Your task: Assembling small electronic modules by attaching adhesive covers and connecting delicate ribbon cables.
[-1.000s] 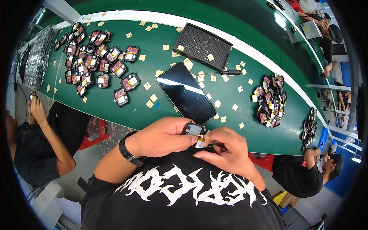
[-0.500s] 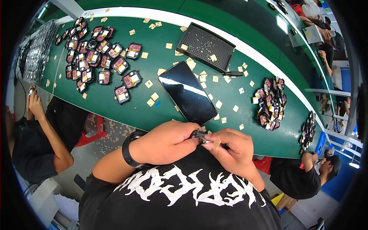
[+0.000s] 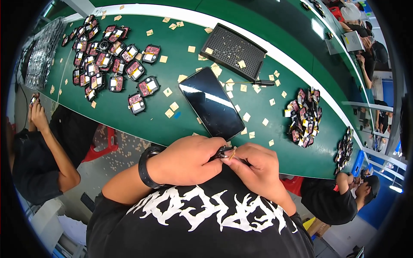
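Observation:
Close to my chest, at the table's near edge, my two hands meet. My left hand (image 3: 186, 161) is closed around a small black device part (image 3: 221, 152), mostly hidden by the fingers. The thumb and fingers of my right hand (image 3: 260, 167) are pinched together at that part's right side. Between them shows a small tan paper square (image 3: 232, 153), seen nearly edge-on. A dark thin piece beneath the right fingers is too hidden to name. Just beyond my hands lies a black smartphone (image 3: 211, 104), screen up and slanted.
Watch casings with red circuit boards (image 3: 103, 61) crowd the green table (image 3: 167, 129) at left; another pile (image 3: 304, 116) sits at right. A black perforated tray (image 3: 215, 38) and screwdriver (image 3: 263, 82) lie beyond the phone. Paper squares are scattered around. People sit at both sides.
My right hand has shifted slightly left, closer to my left hand. The tan paper square has moved left with it and turned more edge-on. My left hand stays nearly in place.

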{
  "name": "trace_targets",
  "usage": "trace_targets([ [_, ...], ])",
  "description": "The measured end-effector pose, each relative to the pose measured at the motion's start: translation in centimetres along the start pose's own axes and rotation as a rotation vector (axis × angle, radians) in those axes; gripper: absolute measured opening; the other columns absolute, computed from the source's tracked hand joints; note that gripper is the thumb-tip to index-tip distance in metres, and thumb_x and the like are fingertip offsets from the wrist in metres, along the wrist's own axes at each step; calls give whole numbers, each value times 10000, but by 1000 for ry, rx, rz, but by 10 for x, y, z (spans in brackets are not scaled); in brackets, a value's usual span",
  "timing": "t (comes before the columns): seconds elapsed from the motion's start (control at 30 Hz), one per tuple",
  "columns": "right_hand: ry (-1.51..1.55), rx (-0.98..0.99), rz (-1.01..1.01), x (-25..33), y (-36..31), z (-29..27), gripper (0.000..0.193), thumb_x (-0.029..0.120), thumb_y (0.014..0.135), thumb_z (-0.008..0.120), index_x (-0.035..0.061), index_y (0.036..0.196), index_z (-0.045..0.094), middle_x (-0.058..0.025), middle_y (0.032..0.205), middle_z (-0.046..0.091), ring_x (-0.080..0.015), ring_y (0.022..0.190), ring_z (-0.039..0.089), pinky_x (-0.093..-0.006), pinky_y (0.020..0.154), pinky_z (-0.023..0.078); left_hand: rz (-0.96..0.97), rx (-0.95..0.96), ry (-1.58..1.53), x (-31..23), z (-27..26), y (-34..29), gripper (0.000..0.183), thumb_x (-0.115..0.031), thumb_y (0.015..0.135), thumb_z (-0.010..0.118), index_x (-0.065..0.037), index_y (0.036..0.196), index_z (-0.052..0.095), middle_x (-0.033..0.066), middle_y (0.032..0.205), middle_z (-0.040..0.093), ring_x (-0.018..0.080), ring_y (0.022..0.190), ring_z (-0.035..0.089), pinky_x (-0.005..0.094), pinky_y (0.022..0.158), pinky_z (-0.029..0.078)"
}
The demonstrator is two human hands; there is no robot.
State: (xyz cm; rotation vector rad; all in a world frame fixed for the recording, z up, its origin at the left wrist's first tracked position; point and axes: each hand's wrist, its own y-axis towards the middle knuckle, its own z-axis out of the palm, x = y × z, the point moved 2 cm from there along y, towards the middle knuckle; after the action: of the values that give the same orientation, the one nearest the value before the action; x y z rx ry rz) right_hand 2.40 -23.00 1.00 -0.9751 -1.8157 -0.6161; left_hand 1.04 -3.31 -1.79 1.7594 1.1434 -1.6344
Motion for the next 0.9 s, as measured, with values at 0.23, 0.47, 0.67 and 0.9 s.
trace_targets([
  [0.23,-24,-67,5,-2,1,3,120,-6,893,773,-10,1011,752,-98,910,687,-161,760,640,-275,645,499,-62,83,-105,6,-3,0,139,-127,962,614,-18,1048,609,118,769,634,315,678,621,408,619,464],
  [0.47,288,-155,303,-4,-5,0,101,79,981,723,-20,989,701,-34,903,672,-53,718,560,-222,614,434,-100,163,-305,9,-7,-3,159,-86,970,633,-7,1104,601,22,856,623,129,737,563,318,676,466],
  [0.67,432,-109,426,-3,-6,0,123,121,1026,679,1,1001,669,13,867,663,-22,716,548,-201,617,421,-193,185,-542,14,-6,-6,193,-31,973,602,9,1161,588,-14,925,613,58,775,525,256,689,447],
  [0.9,615,-61,485,-8,-4,-1,153,174,1058,641,22,1074,630,11,874,677,-8,659,494,-191,579,389,-157,186,-532,13,-6,-7,168,-44,979,590,8,1138,595,-17,889,605,47,767,510,248,673,435],
])
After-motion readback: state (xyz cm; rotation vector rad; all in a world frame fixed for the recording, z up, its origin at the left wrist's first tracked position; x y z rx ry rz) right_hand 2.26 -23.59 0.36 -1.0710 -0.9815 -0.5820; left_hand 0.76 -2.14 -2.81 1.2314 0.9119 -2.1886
